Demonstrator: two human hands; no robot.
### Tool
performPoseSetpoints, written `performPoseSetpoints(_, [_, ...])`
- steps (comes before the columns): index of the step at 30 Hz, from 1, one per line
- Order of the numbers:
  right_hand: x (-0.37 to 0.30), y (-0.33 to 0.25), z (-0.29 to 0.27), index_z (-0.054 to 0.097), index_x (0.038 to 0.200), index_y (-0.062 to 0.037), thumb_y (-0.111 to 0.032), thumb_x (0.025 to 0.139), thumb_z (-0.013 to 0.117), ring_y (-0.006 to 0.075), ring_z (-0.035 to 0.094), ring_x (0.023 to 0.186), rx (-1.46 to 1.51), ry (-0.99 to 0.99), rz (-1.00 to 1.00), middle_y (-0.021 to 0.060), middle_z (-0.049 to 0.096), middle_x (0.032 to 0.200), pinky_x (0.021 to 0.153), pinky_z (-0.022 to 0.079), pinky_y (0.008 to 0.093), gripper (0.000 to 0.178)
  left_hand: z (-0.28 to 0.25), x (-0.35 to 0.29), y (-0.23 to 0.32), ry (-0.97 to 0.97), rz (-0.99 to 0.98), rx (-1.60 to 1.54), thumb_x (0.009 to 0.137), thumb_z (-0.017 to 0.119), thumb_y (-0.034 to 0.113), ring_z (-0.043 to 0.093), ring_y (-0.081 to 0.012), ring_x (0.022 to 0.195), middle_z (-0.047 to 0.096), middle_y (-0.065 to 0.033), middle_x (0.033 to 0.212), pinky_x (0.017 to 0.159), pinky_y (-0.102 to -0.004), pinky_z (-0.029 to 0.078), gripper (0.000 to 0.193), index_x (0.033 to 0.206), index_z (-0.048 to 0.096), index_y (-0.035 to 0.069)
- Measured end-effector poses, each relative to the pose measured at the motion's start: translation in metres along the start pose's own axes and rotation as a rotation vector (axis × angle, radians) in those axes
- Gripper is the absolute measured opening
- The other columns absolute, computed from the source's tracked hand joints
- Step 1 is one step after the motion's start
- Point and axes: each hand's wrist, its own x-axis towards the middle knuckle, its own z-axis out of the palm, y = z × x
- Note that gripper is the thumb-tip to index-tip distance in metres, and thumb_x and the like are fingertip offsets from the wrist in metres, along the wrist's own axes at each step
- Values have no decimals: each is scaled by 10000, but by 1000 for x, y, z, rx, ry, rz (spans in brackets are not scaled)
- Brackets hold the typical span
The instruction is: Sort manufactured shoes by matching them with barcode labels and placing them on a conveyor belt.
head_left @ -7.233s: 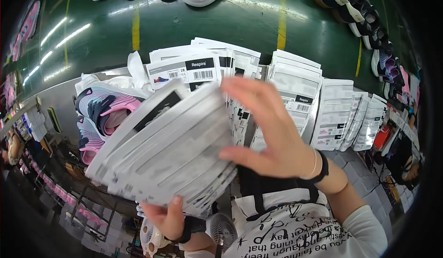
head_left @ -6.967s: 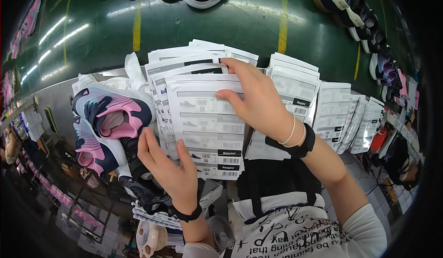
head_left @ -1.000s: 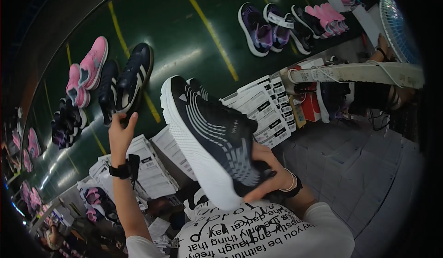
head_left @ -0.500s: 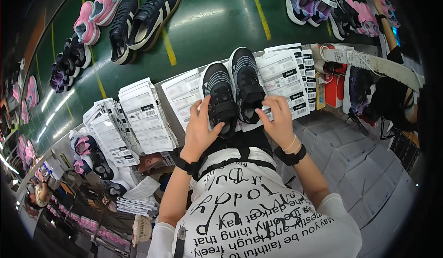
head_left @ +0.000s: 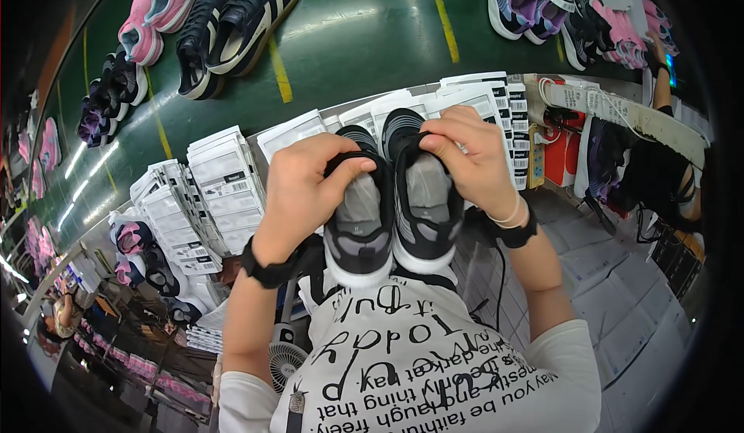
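A pair of black sneakers with white soles is held up close to my chest, heels toward me and openings facing up. My left hand (head_left: pixel 304 185) pinches the upper edge of the left sneaker (head_left: pixel 359 248) between thumb and fingers. On the right sneaker (head_left: pixel 425 235), my right hand (head_left: pixel 474 152) has the same kind of grip, thumb at the opening. Pale grey insoles show inside both shoes. The toes are partly hidden behind my hands and the raised uppers.
Green conveyor belt (head_left: pixel 364 37) with yellow lines runs ahead, carrying dark striped sneakers (head_left: pixel 256 22), pink sneakers (head_left: pixel 142 34) and purple-black ones (head_left: pixel 515 3). Stacks of printed white sheets (head_left: pixel 225 189) line its near edge. A co-worker's arm (head_left: pixel 661 80) reaches in at far right. A small fan (head_left: pixel 285 362) stands below left.
Both sneakers have come off the paper stacks toward my chest and tipped so their insoles show. My hands moved from beside the heels to the upper edges. The co-worker's arm has lowered.
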Motion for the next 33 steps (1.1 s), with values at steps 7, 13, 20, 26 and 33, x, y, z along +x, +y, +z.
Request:
performPoseSetpoints(7, [23, -54, -31, 690, 875, 61, -127, 908, 654, 66, 566, 699, 521, -136, 400, 51, 672, 734, 618, 447, 231, 194, -35, -5, 63, -68, -238, -179, 793, 753, 80, 599, -104, 611, 666, -82, 684, 575, -234, 451, 134, 837, 703, -36])
performPoseSetpoints(13, [23, -62, -35, 704, 860, 42, -143, 875, 680, 130, 570, 638, 346, -83, 260, 66, 656, 713, 625, 455, 267, 188, -42, -4, 72, -84, -184, -61, 761, 787, 107, 592, -167, 562, 680, -115, 700, 539, -269, 448, 161, 824, 707, -18])
performPoseSetpoints(20, [21, -84, -55, 690, 786, -19, -184, 875, 674, 180, 499, 632, -93, 61, -239, 32, 558, 618, 694, 443, 308, 188, -53, -7, 87, 162, 267, 256, 683, 823, 168, 642, -221, 619, 722, -118, 792, 549, -262, 481, 231, 789, 696, 7])
performPoseSetpoints(26, [-30, -21, -7, 553, 1211, -69, -401, 868, 676, 278, 595, 1095, 1084, 620, -242, 64, 625, 1212, 1067, 417, 480, 493, -33, -60, 31, 760, 222, -893, 799, 679, 618, 584, -356, 1154, 539, -264, 1308, 987, -439, 493, 798, 1260, 464, 3])
performPoseSetpoints(33, [-111, 34, 57, 416, 1428, -51, -546, 798, 631, 314, 573, 1188, 2009, 248, 789, 148, 555, 1347, 1018, 476, 434, 830, 45, -63, -52, 117, -542, -1770, 692, 678, 454, 555, -346, 1201, 537, -190, 1360, 1021, -462, 470, 889, 1421, 415, 18])
